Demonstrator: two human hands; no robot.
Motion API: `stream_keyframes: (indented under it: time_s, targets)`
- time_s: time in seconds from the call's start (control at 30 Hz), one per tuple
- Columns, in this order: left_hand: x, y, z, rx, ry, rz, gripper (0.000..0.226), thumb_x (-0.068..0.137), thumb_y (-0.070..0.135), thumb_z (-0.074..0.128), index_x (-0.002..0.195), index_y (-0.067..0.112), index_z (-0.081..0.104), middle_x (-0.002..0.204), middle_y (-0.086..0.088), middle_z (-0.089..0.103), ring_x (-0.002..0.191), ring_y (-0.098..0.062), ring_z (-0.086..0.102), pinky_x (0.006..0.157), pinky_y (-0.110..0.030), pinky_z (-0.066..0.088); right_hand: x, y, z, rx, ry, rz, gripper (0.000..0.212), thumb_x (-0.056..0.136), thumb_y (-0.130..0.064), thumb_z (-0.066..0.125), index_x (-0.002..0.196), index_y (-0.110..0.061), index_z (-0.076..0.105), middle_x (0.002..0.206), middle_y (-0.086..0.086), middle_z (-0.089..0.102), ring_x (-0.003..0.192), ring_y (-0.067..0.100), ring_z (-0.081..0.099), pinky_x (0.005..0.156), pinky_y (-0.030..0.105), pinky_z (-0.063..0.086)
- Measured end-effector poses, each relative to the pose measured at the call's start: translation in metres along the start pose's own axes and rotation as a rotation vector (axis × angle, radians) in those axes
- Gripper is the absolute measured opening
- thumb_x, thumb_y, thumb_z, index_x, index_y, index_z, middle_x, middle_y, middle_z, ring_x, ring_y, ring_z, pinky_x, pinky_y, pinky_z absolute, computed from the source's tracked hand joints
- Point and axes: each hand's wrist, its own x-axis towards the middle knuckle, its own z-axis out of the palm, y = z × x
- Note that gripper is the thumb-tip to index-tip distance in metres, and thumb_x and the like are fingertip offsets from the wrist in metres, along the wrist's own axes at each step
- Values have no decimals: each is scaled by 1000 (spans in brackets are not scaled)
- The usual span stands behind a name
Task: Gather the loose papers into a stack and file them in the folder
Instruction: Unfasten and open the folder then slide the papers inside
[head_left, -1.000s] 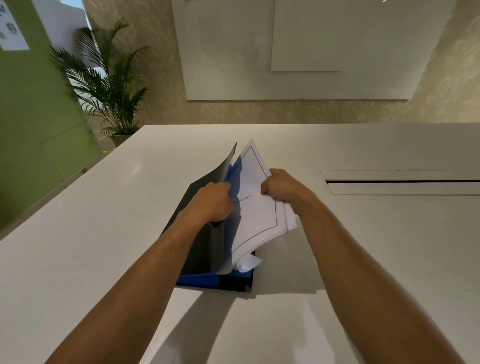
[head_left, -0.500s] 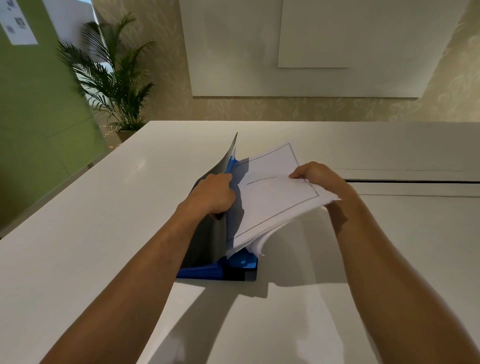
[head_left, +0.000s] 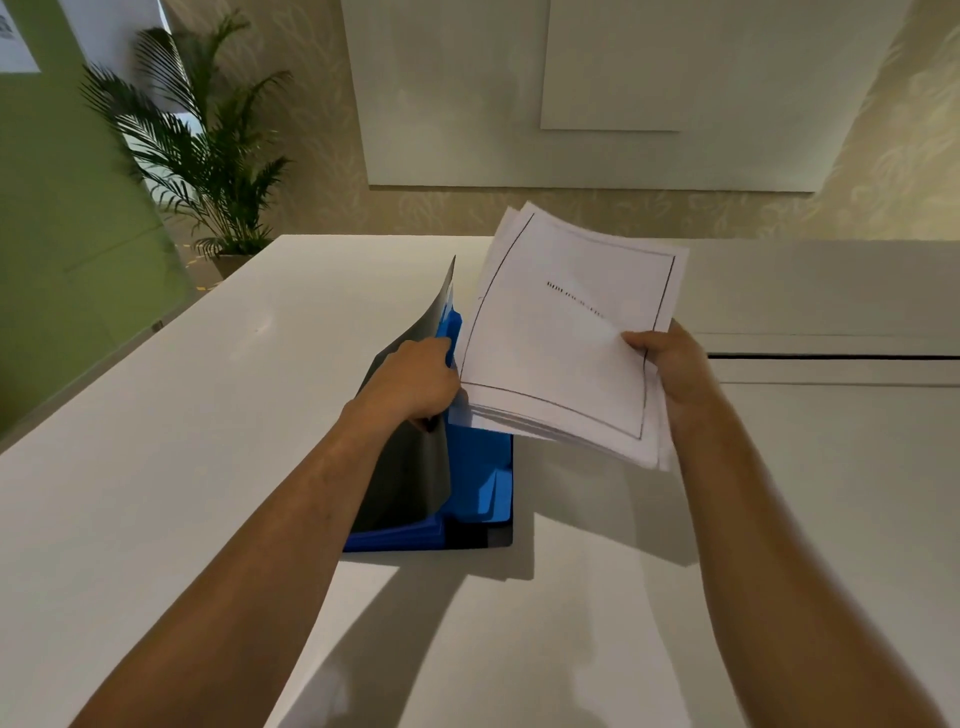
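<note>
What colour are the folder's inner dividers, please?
Bright blue dividers, seen in the head view.

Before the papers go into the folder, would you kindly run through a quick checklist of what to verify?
1. Paper stack held by the right hand: ok, pinched at its near right corner.
2. Folder held open by the left hand: ok, dark cover lifted.
3. Sheets squared: not ok, near edges fan out.
4. Stack over the opening: not ok, it sits right of and above the blue pockets.
5. Target pocket empty: cannot tell.
6. Loose sheets left on the table: ok, none visible.
</note>
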Motion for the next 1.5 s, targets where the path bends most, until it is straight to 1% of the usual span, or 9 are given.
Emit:
stream_keyframes:
  time_s: [0.13,0.4,0.5,0.6,0.73,0.9,1.1,1.23,1.5]
  targets:
    - [-1,-2,-4,21,-18,12,44,91,12,41,135,14,41,127,-14,53,95,-24,54,86,-40,50,-1,27,-6,-171,-21,26,38,85,7,52,119,-10,57,109,14,69,93,32,68,75,43,58]
    - [-4,6,6,73,-39,35,47,93,11,42,140,12,36,140,-14,46,114,-30,53,88,-34,45,-10,39,-2,-342,-78,-79,42,88,6,53,122,-18,50,113,5,66,95,20,67,73,33,58]
    - [-5,10,10,98,-37,26,45,93,14,43,138,12,37,135,-14,49,107,-29,55,85,-36,47,-15,34,8,-429,-140,-85,38,87,3,52,116,-21,53,112,8,66,93,29,66,76,48,56]
    - [-5,14,14,122,-27,33,43,94,16,44,136,11,40,128,-14,54,98,-27,57,78,-35,46,-16,31,17,-489,-203,-38,33,85,1,51,97,-29,54,104,9,65,79,27,59,69,45,51]
    - [-5,17,16,147,-27,18,46,94,14,43,140,11,36,129,-14,53,104,-29,57,78,-34,44,-16,30,23,-494,-237,48,36,82,5,48,100,-24,56,110,14,64,85,27,50,95,69,35]
    - [-9,19,17,125,-28,49,31,94,14,44,125,9,47,118,-13,57,82,-20,50,70,-31,42,-13,35,35,-506,-258,63,38,85,6,52,116,-15,52,112,11,65,91,26,63,91,52,50]
    - [-12,31,25,111,-27,111,38,93,17,46,131,11,43,121,-14,56,99,-27,57,76,-33,46,-17,51,71,-561,-289,28,24,84,0,57,102,-15,53,101,11,63,85,21,62,56,25,54]
    - [-10,41,29,85,-29,119,38,93,17,46,130,12,47,118,-14,60,96,-27,60,80,-37,52,-19,66,92,-695,-314,-18,18,93,-11,56,108,-8,49,102,15,59,89,25,59,79,39,56]
    - [-4,43,43,59,-36,117,33,90,14,42,123,13,48,117,-14,59,95,-28,58,77,-35,46,-21,80,97,-1082,-392,-135,59,89,-8,65,136,1,31,120,21,58,103,31,61,79,30,47]
